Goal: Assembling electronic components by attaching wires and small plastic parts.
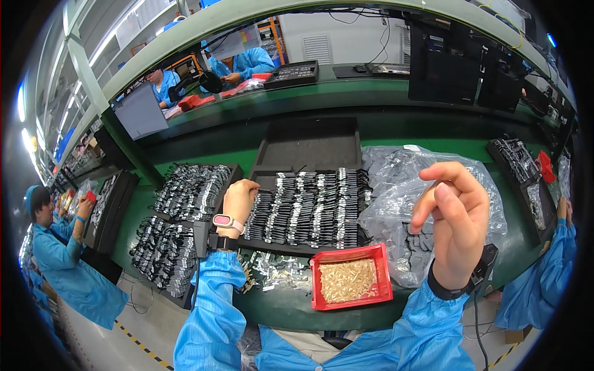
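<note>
My left hand is at the left end of a black foam tray, its fingers pressed together over the first row. What they pinch, if anything, is too small to make out. Rows of small black parts with silvery ends fill the tray. My right hand is raised above a clear plastic bag, fingers loosely bent and apart, with nothing visible in them. In front of the tray stands a red bin full of small brass-coloured pieces.
Loose small metal pieces lie left of the bin. Farther left are trays of cabled black parts. An empty black tray sits behind. A dark monitor hangs at the back right. Co-workers in blue work at both sides and across.
</note>
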A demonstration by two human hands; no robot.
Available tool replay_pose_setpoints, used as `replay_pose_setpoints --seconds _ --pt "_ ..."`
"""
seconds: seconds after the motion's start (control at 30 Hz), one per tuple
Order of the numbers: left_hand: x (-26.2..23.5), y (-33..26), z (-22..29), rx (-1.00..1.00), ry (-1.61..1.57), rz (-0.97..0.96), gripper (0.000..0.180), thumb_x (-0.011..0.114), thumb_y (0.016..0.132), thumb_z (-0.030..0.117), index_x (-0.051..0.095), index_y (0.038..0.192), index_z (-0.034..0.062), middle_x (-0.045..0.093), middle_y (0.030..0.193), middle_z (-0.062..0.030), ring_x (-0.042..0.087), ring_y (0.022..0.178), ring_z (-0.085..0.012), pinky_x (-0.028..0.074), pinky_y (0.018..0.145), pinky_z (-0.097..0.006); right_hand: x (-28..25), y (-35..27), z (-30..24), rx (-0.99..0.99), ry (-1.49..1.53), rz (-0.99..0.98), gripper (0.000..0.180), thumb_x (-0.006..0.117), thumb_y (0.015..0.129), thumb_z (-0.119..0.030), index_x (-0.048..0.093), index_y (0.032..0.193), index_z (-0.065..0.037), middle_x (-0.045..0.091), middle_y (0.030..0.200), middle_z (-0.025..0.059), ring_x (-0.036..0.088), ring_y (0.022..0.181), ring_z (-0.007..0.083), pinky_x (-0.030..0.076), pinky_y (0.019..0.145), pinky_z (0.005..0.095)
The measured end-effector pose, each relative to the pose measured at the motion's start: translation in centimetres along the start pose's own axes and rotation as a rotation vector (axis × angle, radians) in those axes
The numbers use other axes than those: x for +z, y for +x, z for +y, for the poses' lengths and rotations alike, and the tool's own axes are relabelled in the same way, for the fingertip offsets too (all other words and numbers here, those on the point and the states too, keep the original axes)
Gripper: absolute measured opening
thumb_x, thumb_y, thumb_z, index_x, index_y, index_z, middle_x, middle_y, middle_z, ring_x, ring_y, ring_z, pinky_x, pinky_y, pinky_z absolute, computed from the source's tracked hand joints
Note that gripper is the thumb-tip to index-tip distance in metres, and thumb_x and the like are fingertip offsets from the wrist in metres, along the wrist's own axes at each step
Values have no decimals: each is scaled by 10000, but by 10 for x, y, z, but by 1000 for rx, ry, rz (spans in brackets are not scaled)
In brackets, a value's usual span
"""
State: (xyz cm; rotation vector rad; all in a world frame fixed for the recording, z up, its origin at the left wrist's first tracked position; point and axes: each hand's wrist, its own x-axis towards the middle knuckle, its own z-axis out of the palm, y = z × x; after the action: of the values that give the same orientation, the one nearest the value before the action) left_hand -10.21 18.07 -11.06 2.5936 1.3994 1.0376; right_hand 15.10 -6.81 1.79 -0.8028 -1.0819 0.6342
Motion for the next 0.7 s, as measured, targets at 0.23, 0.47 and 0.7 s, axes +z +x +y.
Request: replay_pose_setpoints --seconds 0.23,0.47,0.7 --pt "1 -1 -3 7 -12 -190 260 480 715 -44 639 910 18 609 919 -185 580 855 -333 471 769 -370 -2 -2 -2 -22 9 1 208 502 786 -81 552 920 70 587 605 107 558 538 126 439 542 225" --pt "-35 -21 41 151 -118 -46 202 493 723 -49 586 897 -10 584 926 -152 536 904 -320 437 793 -368 -5 -3 -3 -45 26 -11 195 506 785 -78 555 897 74 583 617 100 565 534 129 435 525 220" --pt "-50 -78 82 305 -189 -618 102 607 720 77 619 805 22 604 770 -108 591 720 -275 481 641 -331 -1 -5 -3 -54 11 -44 194 506 786 -77 552 894 78 583 636 100 570 537 129 440 524 216"
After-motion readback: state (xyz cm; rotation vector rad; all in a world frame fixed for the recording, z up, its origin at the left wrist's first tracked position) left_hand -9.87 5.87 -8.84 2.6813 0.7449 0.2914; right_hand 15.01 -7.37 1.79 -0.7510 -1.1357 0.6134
